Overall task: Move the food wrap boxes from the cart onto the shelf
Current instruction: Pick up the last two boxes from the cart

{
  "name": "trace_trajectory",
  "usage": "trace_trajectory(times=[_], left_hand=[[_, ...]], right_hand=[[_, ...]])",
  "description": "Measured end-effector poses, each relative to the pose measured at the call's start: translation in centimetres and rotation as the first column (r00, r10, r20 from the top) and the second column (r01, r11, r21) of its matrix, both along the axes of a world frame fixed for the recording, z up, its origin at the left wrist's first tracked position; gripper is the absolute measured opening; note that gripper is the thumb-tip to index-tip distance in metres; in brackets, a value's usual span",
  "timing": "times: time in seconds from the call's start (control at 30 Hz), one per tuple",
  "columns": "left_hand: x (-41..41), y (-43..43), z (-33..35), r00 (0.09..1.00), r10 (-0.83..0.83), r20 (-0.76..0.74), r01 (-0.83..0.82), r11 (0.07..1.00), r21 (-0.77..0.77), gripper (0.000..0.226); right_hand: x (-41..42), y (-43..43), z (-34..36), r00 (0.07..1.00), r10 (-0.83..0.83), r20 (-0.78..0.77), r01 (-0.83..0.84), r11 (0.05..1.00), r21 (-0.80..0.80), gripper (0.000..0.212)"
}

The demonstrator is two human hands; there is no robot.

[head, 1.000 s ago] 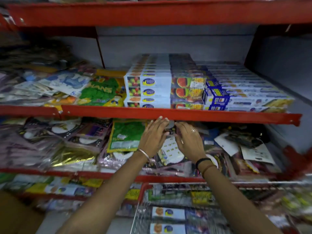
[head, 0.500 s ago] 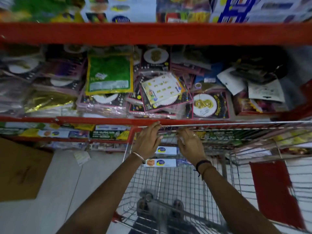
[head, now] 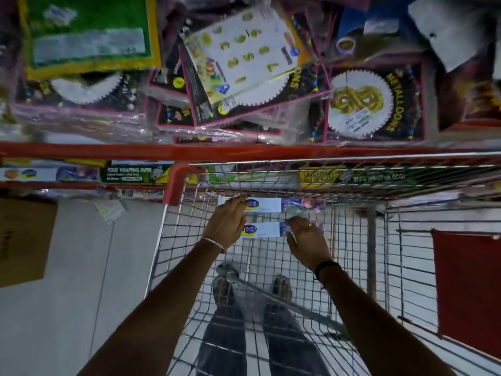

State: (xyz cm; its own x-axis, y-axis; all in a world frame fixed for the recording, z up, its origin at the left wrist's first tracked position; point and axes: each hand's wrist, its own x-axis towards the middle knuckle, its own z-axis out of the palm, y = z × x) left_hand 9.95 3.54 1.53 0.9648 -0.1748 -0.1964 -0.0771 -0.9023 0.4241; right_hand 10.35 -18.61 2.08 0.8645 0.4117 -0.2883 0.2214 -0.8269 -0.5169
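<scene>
Two white and blue food wrap boxes lie side by side at the far end of the wire cart [head: 173, 240]. The far box [head: 269, 204] sits against the cart's front wall and the near box [head: 264, 229] is just before it. My left hand [head: 226, 223] rests over the left ends of both boxes with its fingers spread. Fingertips of my right hand [head: 307, 240] touch the right end of the near box. Neither hand is closed around a box. The shelf holding the stacked wrap boxes is out of view above.
A red shelf edge [head: 244, 151] runs just above the cart's rim, with plastic-wrapped balloon packs [head: 363, 104] piled on it. Green food wrapping paper boxes [head: 124, 173] line the lower shelf. A cardboard box [head: 24, 240] stands on the floor at left, and a red panel [head: 466, 289] hangs at the cart's right.
My view has tipped down from the upper shelf to the cart. Both hands dropped from the shelf edge into the cart and now touch the two boxes.
</scene>
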Motion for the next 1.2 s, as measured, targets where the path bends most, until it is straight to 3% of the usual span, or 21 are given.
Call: trace_trajectory(times=[0.27,0.47,0.67,0.97,1.2], left_hand=[[2.2,-0.6,-6.8,0.981,-0.063,-0.185,0.090,0.986,0.139,0.056],[3.5,-2.6,-8.2,0.995,-0.068,-0.068,0.086,0.942,0.323,0.056],[3.3,-3.3,-8.3,0.999,0.029,-0.025,-0.018,0.938,0.345,0.054],[0.6,-3.5,-2.3,0.994,0.102,0.030,-0.107,0.965,0.238,0.065],[-1.5,-3.1,7.3,0.984,0.068,0.166,-0.115,0.950,0.289,0.059]], right_hand=[[1.2,-0.3,-7.3,0.998,0.018,-0.068,-0.021,0.999,-0.040,0.052],[0.9,-0.6,-9.3,0.997,0.072,-0.020,-0.074,0.994,-0.076,0.056],[-1.1,-0.9,-10.1,1.000,0.003,0.005,-0.003,0.995,-0.102,0.050],[-5.4,-1.7,-5.4,0.996,-0.064,0.057,0.064,0.998,0.003,0.050],[-5.7,-1.5,3.0,0.983,0.090,0.159,-0.088,0.996,-0.014,0.047]])
